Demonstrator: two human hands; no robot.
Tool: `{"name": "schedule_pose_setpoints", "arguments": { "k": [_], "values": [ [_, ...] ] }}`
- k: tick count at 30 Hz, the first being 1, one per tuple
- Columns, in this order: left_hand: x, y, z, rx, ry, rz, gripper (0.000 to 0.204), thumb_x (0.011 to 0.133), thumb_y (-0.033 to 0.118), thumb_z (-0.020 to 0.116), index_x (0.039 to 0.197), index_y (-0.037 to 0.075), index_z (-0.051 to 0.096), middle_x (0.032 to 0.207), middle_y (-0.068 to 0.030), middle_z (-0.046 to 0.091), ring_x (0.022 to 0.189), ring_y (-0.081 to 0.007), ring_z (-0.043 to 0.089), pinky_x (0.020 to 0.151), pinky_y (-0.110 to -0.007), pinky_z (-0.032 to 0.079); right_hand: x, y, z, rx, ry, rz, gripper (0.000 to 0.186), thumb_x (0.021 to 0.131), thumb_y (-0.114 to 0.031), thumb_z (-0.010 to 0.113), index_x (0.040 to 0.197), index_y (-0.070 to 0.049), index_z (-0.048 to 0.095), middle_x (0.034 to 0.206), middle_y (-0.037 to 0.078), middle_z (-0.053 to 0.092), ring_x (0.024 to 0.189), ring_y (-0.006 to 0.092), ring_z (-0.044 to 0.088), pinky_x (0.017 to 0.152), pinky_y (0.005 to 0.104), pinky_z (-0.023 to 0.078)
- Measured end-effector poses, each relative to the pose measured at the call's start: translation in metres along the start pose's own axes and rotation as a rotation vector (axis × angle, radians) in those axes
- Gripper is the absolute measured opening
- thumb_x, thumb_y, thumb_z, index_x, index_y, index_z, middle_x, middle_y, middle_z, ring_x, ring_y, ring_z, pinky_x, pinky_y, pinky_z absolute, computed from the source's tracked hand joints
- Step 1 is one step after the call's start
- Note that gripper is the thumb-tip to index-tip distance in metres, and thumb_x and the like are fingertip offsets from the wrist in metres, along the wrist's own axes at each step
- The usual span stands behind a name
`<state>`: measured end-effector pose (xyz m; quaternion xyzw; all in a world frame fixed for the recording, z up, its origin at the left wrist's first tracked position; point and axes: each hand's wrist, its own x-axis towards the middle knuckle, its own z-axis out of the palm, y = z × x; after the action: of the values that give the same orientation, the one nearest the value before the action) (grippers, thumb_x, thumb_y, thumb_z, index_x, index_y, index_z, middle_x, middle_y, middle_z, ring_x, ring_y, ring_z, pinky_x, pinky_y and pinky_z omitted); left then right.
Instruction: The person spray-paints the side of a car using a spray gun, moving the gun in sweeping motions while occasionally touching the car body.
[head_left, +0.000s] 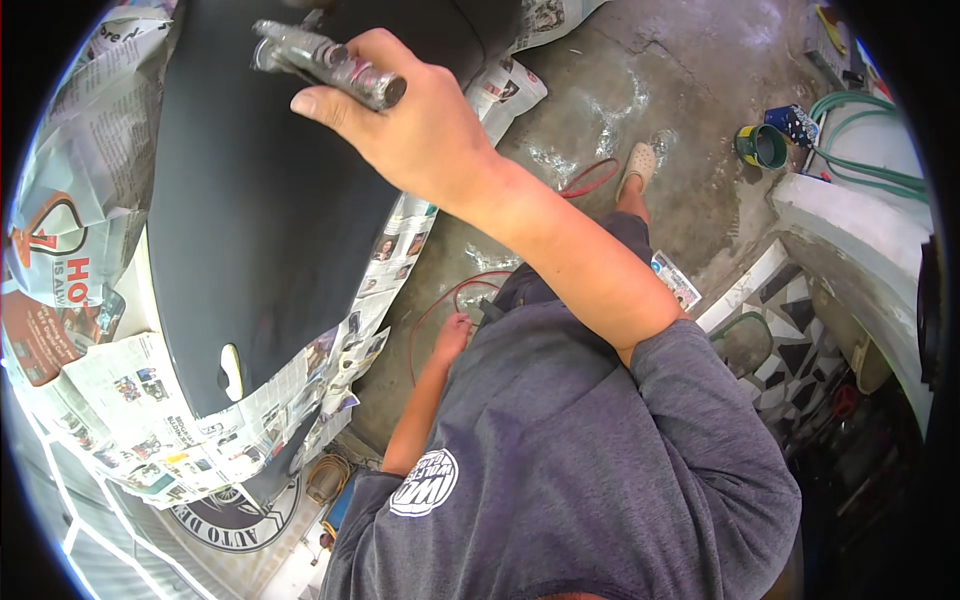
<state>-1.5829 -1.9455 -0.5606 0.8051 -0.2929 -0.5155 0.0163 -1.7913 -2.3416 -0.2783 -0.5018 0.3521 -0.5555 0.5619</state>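
Observation:
High at the upper middle, my right hand grips a paint-spattered metal spray gun over a long, smooth, dark grey vehicle panel. Newspaper sheets mask the panel's edges, and a pale cutout shows low on it. Down beside my hip, my left hand has its fingers curled; a red hose passes right by them, but what they hold is too small to make out.
Concrete floor with white smudges lies at the right, under my sandalled foot. A green can, a coiled green hose and a low white ledge stand along the right side. A coiled cord lies at the lower middle.

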Motion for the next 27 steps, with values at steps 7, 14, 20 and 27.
{"name": "schedule_pose_setpoints", "arguments": {
  "k": [7,14,20,27],
  "values": [
    [0.015,0.005,0.006,0.000,-0.019,0.041,0.042,0.100,0.029,0.059,0.129,-0.001,0.061,0.106,-0.0156,0.073,0.090,-0.0221,0.070,0.081,-0.035,0.055,-0.014,-0.019,-0.004,0.057,-0.322,0.239,0.050,0.086,-0.044,0.080,0.108,-0.001,0.066,0.081,0.016,0.072,0.075,0.0275,0.070,0.072,0.0385,0.053],
    [0.046,0.014,0.022,-0.005,-0.093,0.024,0.040,0.099,0.030,0.060,0.128,0.001,0.062,0.103,-0.0141,0.073,0.083,-0.0209,0.069,0.076,-0.035,0.054,0.017,0.000,-0.033,0.021,-0.033,0.036,0.054,0.085,-0.045,0.082,0.114,-0.001,0.067,0.073,0.008,0.068,0.064,0.0159,0.061,0.069,0.0340,0.054],
    [0.066,0.016,0.028,-0.053,-0.113,0.053,0.040,0.099,0.027,0.059,0.128,0.000,0.061,0.109,-0.0162,0.072,0.085,-0.0219,0.069,0.079,-0.036,0.054,0.030,-0.032,-0.071,-0.157,0.276,0.127,0.035,0.089,-0.036,0.078,0.107,-0.008,0.068,0.079,-0.001,0.068,0.051,0.0048,0.052,0.049,0.0225,0.041],
    [0.075,0.026,0.022,0.007,-0.035,0.072,0.041,0.097,0.029,0.060,0.125,0.000,0.063,0.112,-0.0180,0.072,0.094,-0.0279,0.070,0.085,-0.039,0.054,-0.001,-0.023,-0.056,-0.280,0.047,0.207,0.060,0.087,-0.047,0.080,0.120,0.000,0.063,0.071,0.009,0.065,0.065,0.0187,0.061,0.070,0.0350,0.052]
  ]
}}
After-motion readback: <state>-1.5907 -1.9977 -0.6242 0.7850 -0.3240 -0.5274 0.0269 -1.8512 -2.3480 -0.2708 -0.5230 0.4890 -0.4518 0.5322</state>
